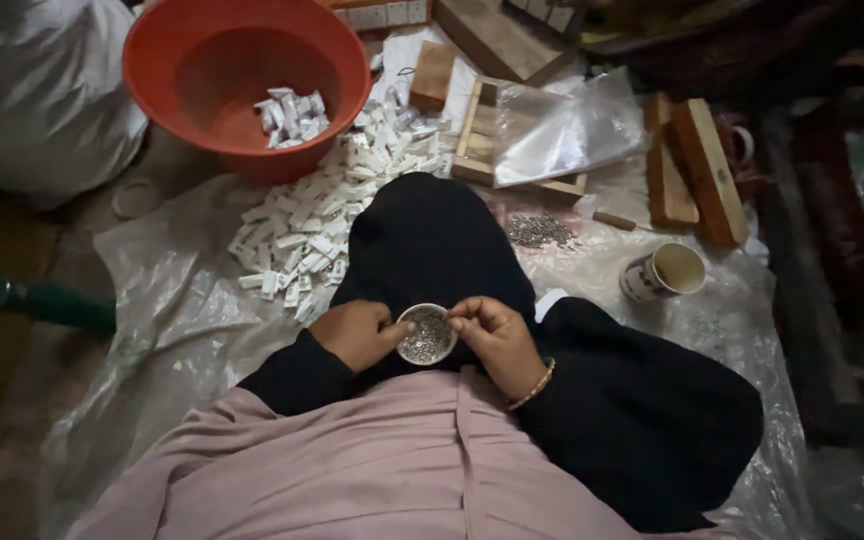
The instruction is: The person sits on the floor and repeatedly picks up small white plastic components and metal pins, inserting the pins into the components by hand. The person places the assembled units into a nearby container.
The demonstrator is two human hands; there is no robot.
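Over the lap, left hand (354, 333) and right hand (497, 338) pinch a small round cup (426, 334) of metal bits between them, fingers closed on its rim. White pieces (322, 215) lie beyond, near the red basin (242, 70).

Both hands (427, 338) together (fingers curled)

A heap of small white oblong packets (327, 215) was spread on the clear plastic sheet (167, 290) just below the orange basin (242, 75). A smaller cluster of the same white packets (290, 115) was seen inside that basin. A crumpled transparent plastic bag (567, 125) was laid over the wooden frame (482, 140) further right.
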